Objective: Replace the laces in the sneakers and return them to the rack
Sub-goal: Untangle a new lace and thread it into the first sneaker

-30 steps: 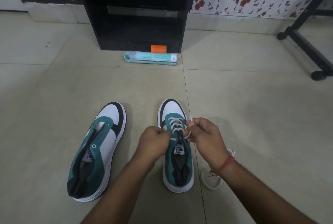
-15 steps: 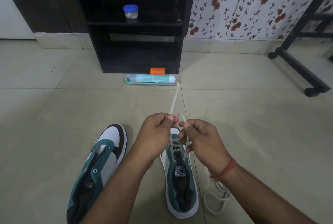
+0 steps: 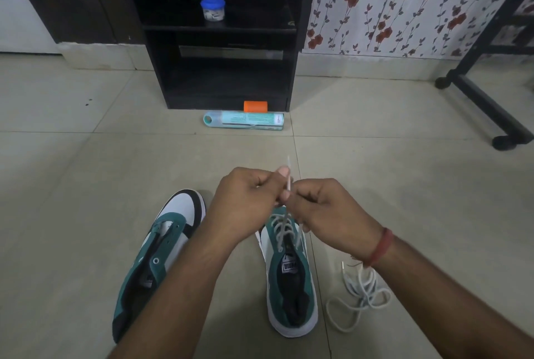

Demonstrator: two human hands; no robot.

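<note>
- Two hands meet above the right-hand sneaker point(image 3: 290, 277), fingers curled.
- Left hand point(image 3: 245, 202): thumb and fingers pinch a white lace point(image 3: 284, 224) that rises from the sneaker's eyelets; the lace tip sticks up past the thumb.
- Right hand point(image 3: 329, 211): fingers curled tight at the same lace, just beside the left hand's fingertips; a second strand hangs down beneath this hand. A red thread band sits on that wrist.
- Two sneakers on the tiled floor point(image 3: 86, 185), green, white and black. The right-hand one is partly laced, toe hidden under the hands. The left-hand sneaker point(image 3: 157, 257) has no lace and lies tilted.
- One loose lace point(image 3: 359, 298) lies in a tangle on the floor, just right of the laced sneaker.
- One black rack point(image 3: 225, 40) stands against the wall, well apart from the sneakers.
- One blue-lidded jar point(image 3: 213, 10) sits on a rack shelf.
- One teal tube point(image 3: 244, 120) and one orange object point(image 3: 255, 106) lie at the rack's foot.
</note>
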